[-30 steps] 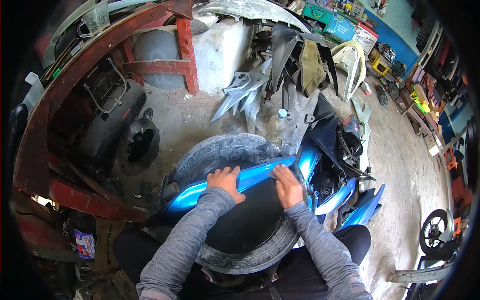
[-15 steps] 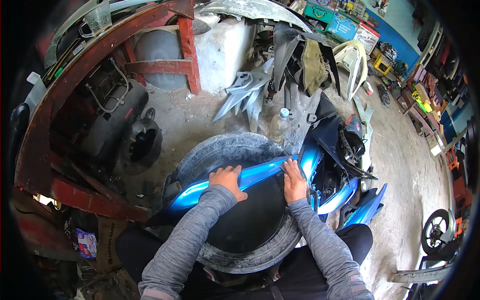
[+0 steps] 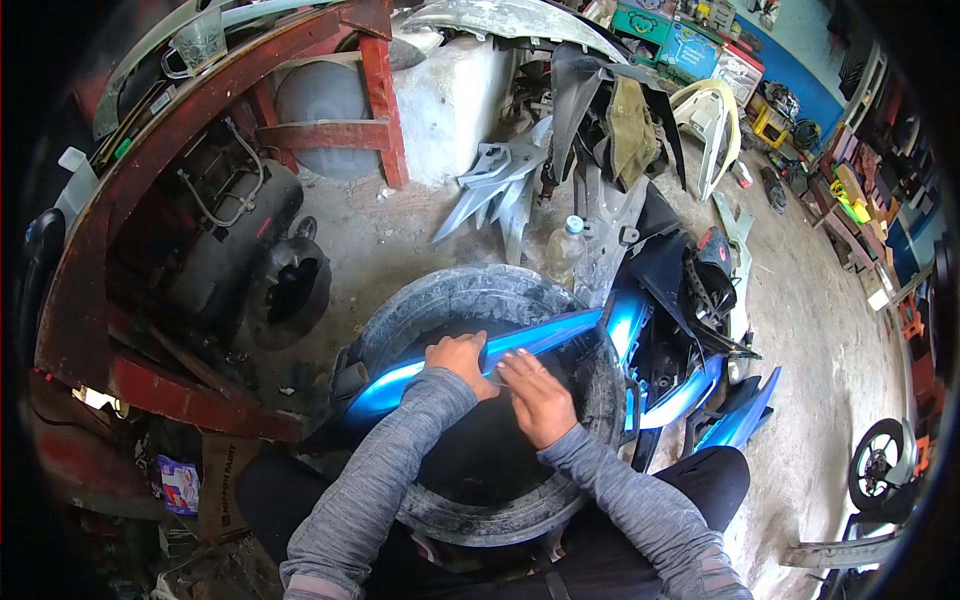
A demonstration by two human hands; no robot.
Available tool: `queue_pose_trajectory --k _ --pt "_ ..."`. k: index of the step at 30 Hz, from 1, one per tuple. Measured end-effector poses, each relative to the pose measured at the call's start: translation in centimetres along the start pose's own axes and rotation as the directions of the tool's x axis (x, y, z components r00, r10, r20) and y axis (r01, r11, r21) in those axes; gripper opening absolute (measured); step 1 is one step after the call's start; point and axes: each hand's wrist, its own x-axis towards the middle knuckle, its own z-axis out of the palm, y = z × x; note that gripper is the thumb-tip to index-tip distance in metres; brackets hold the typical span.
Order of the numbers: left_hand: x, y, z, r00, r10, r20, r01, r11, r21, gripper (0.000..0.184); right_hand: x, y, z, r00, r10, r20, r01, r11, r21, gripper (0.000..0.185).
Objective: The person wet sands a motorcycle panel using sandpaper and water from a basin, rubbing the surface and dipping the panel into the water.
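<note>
A long glossy blue panel (image 3: 400,381) lies slanted across a round grey-black tub (image 3: 450,290) with dark contents. My left hand (image 3: 460,362) grips the panel near its middle, fingers over the upper edge and thumb pointing right. Just right of it, my right hand (image 3: 538,398) is at the panel's lower edge, its fingers stretched out and pointing up and left. Whether its fingertips press on the panel is hard to tell. The panel's narrow end points to the upper right, over the tub's rim.
A clear bottle (image 3: 566,246) stands behind the tub. More blue and black panels (image 3: 690,390) lie to the right. Grey panels (image 3: 490,190) rest on the floor ahead. A red frame (image 3: 200,405) with a dark tank (image 3: 240,220) is at the left.
My right hand has moved from the panel's right end leftward and down, close to my left hand. My left hand keeps its place on the panel.
</note>
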Motion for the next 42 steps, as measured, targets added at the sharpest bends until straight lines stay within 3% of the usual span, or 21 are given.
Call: queue_pose_trajectory --k 7,10,12,16,24,29,30,33,36,38,42 --pt "-0.3 0.2 -0.4 0.999 -0.008 0.052 0.006 0.999 0.036 0.100 -0.1 6.2 -1.8 0.984 0.157 -0.081 -0.167 0.974 -0.150 0.041" --pt "-1.3 -0.6 -0.8 0.997 0.074 0.036 -0.076 0.996 0.049 0.108 -0.3 7.7 -1.9 0.973 0.197 -0.118 -0.216 0.961 -0.176 0.041" --pt "-2.5 -0.8 -1.5 0.995 0.087 0.039 -0.095 0.956 0.277 0.115 -0.3 8.3 -2.0 0.968 0.218 -0.127 -0.240 0.950 -0.198 0.041" --pt "-2.6 -0.6 -2.9 0.982 -0.028 0.185 -0.006 0.983 0.182 0.117 -0.2 8.3 -2.1 0.960 0.246 -0.135 -0.271 0.940 -0.208 0.041" --pt "-2.0 -0.7 -2.2 0.989 -0.011 0.144 -0.011 0.989 0.149 0.115 -0.1 -0.8 0.5 0.998 0.017 0.059 -0.014 0.999 -0.044 0.051" --pt "-1.8 -1.7 -1.9 0.992 0.031 0.124 -0.043 0.994 0.096 0.115 0.6 -1.8 -0.5 0.978 -0.122 0.168 0.127 0.992 -0.015 0.049" --pt "-1.9 -1.9 -1.8 0.992 0.047 0.114 -0.055 0.996 0.067 0.114 0.5 -1.0 -0.7 0.978 -0.124 0.169 0.127 0.992 -0.012 0.049" --pt "-1.9 -1.7 -1.8 0.994 0.035 0.106 -0.044 0.996 0.081 0.113 0.4 1.6 -1.0 0.998 0.036 -0.052 -0.044 0.985 -0.164 0.044" --pt "-1.7 -1.7 -1.6 0.994 0.044 0.102 -0.053 0.995 0.088 0.112 0.5 1.4 -0.9 0.999 0.044 -0.019 -0.046 0.986 -0.158 0.044" --pt "-1.5 -2.2 -1.5 0.993 0.058 0.101 -0.064 0.996 0.065 0.112 0.7 -0.4 -0.4 0.995 -0.063 0.074 0.071 0.992 -0.108 0.043" --pt "-1.4 -3.4 -1.3 0.990 0.099 0.105 -0.098 0.995 -0.016 0.114 0.9 -2.6 -0.5 0.989 -0.048 0.141 0.052 0.998 -0.019 0.044"
